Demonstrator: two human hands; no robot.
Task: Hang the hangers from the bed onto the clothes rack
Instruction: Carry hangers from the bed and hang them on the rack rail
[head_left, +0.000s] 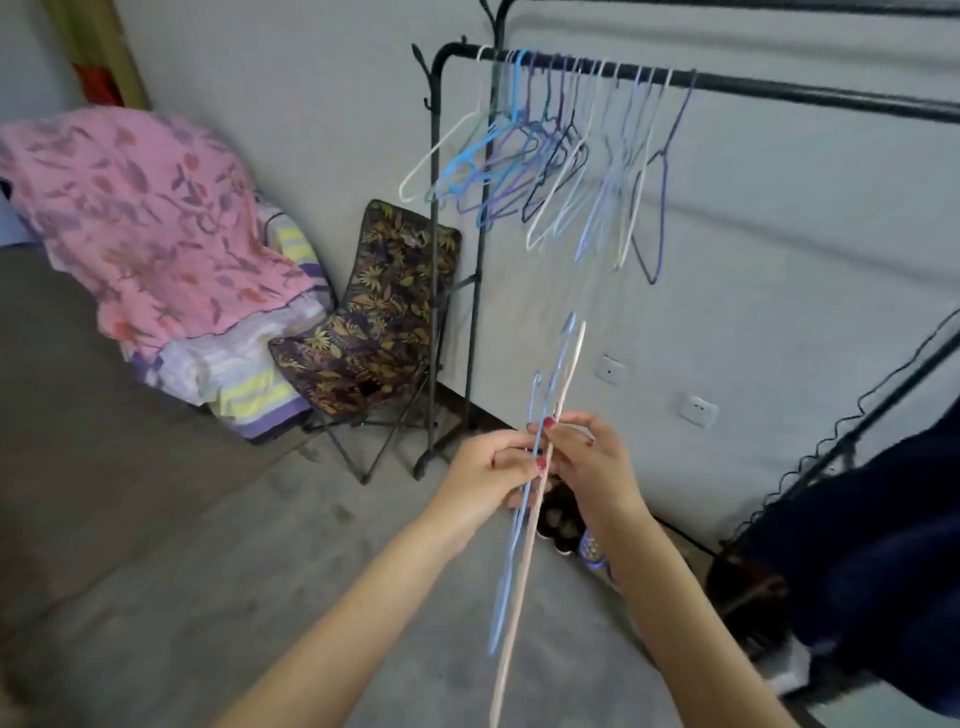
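Observation:
I hold a small bunch of thin wire hangers edge-on in front of me: a pale pink hanger (511, 623) and light blue hangers (506, 582), hooks pointing up toward the rack. My left hand (488, 480) grips the blue ones near their necks. My right hand (592, 467) pinches the pink one just beside it. The black clothes rack (779, 91) stands against the wall above my hands, with several white, blue and purple hangers (550, 156) bunched on the left part of its rail.
A folding chair with leaf-print fabric (374, 322) stands left of the rack's post. A pile of pink floral and striped bedding (156, 234) lies further left. Shoes (563, 519) sit on the floor under the rack. Dark clothing (883, 545) hangs at right.

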